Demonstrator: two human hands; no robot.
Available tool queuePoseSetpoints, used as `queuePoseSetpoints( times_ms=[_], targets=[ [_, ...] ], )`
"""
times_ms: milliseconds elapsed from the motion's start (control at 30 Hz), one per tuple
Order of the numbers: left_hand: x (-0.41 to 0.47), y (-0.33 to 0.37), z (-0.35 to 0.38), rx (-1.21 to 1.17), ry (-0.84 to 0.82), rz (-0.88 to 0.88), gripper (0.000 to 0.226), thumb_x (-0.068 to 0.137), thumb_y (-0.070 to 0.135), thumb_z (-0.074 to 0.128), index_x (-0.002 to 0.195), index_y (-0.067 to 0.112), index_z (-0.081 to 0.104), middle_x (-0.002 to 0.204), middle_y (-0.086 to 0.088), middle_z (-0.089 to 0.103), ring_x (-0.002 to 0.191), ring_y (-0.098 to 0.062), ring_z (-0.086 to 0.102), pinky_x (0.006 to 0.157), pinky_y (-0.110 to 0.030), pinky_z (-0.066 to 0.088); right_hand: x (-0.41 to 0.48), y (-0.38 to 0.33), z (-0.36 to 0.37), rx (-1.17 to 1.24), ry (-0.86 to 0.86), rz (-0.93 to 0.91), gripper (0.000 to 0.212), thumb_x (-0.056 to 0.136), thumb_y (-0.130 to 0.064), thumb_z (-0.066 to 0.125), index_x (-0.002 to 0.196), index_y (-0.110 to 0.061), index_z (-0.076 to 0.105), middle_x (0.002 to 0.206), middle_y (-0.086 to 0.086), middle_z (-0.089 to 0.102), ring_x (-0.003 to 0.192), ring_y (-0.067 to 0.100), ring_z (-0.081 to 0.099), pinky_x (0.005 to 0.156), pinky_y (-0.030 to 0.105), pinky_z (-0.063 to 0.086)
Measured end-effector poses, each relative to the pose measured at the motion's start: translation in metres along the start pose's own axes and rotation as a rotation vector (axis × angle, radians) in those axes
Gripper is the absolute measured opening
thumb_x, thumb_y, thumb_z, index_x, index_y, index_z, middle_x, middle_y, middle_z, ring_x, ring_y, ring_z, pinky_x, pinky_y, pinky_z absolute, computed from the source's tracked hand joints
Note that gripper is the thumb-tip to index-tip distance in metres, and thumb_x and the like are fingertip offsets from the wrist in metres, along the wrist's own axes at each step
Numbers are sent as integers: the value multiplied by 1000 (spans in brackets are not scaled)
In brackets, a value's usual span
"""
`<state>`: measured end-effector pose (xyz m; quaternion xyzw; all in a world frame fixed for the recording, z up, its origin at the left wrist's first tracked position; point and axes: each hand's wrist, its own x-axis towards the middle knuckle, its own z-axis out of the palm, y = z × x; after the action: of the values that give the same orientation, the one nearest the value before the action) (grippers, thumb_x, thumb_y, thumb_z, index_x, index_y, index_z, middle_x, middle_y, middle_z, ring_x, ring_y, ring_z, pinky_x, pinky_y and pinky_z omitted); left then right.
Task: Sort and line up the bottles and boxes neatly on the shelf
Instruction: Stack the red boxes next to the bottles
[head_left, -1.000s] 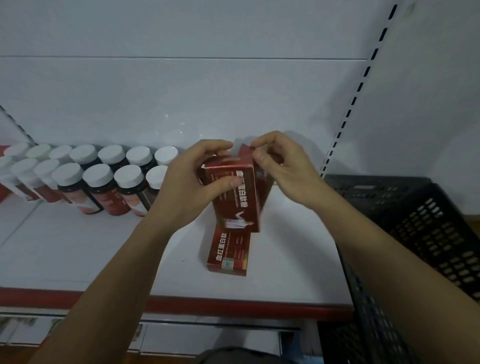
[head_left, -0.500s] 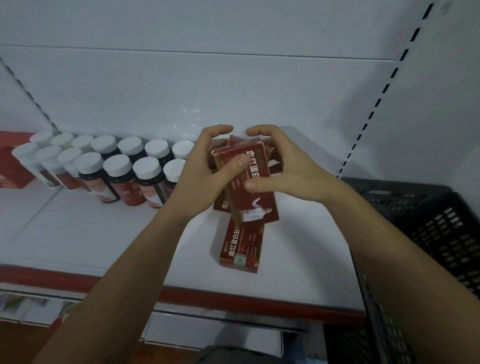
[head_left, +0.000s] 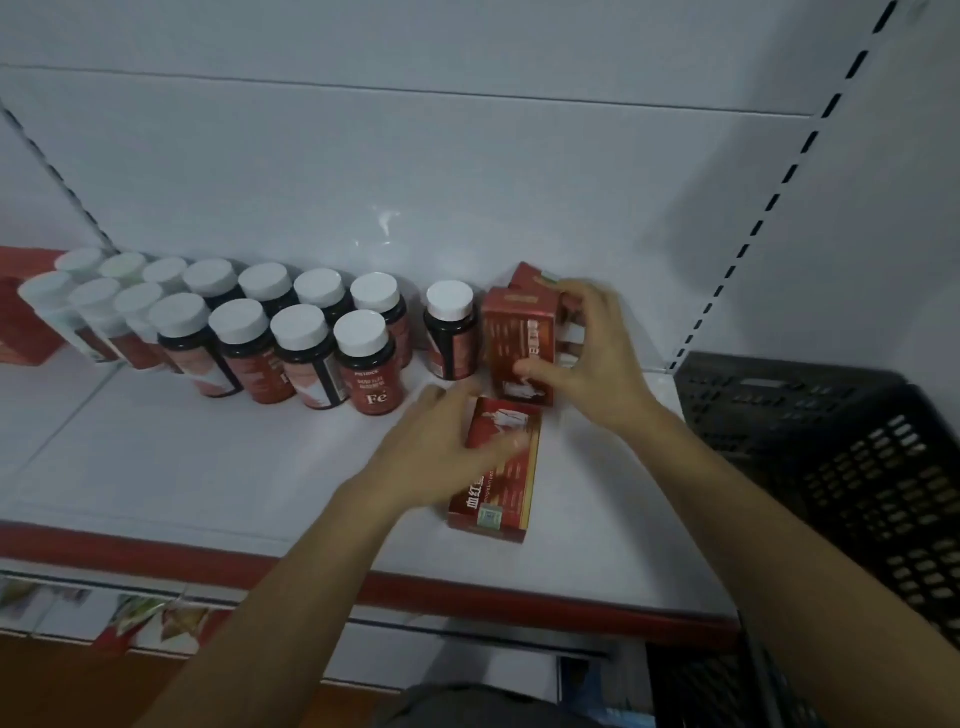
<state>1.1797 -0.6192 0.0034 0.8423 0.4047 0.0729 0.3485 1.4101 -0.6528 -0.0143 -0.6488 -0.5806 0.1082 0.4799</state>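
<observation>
Dark bottles with white caps and red labels (head_left: 363, 364) stand in two rows at the back left of the white shelf (head_left: 208, 467). One single bottle (head_left: 451, 332) stands apart, to their right. Right beside it a red box (head_left: 514, 343) stands upright, and my right hand (head_left: 592, 358) grips it, thumb on the front and fingers behind. Another red box (head_left: 530, 275) peeks out behind it. A second red box (head_left: 498, 483) lies flat near the shelf's front. My left hand (head_left: 441, 457), blurred, hovers with spread fingers over the flat box's far end.
A black plastic basket (head_left: 857, 467) sits at the shelf's right end. A red carton (head_left: 21, 322) stands at the far left. The shelf has a red front edge (head_left: 467, 587), with a lower shelf of packets below. The white back wall is close behind the bottles.
My left hand let go of the upright box and dropped toward the flat box. My right hand carried the upright box back, beside the single bottle.
</observation>
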Motion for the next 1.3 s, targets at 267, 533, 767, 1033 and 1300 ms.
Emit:
queuePoseSetpoints(
  times_ms=[267,533,767,1033,1300],
  targets=[
    [1,-12,22,-133,-66,-4,99,67,65,82,147,44,28,129,12,46,124,-14,49,107,-47,48,-15,19,25,45,58,156,110,77,-52,84,158,-39,10,150,2,37,127,14,52,89,41,60],
    [-5,-16,20,-511,51,-45,62,78,25,88,112,38,38,118,8,63,103,-11,68,91,-46,60,-74,-23,13,307,118,437,40,103,-44,48,140,-38,37,109,-7,61,85,8,65,67,21,52],
    [-8,-4,34,-589,187,-1,51,95,10,68,130,41,47,110,9,66,99,-5,67,85,-30,58,-96,-37,19,-145,-336,391,64,82,-77,57,131,-35,52,116,-10,58,103,7,60,86,27,54],
    [-12,19,24,-895,286,125,28,98,-4,56,117,16,59,104,-5,71,106,-25,71,87,-46,60,-95,-45,7,358,-319,482,27,93,-33,72,116,-27,61,107,-3,73,97,9,72,79,25,60],
    [-17,0,-24,-798,368,214,27,95,23,61,121,20,60,115,-6,70,112,-23,67,90,-40,56,-91,-33,-10,778,-3,578,41,85,-36,70,123,-22,62,117,0,73,109,25,70,84,40,59]
  ],
)
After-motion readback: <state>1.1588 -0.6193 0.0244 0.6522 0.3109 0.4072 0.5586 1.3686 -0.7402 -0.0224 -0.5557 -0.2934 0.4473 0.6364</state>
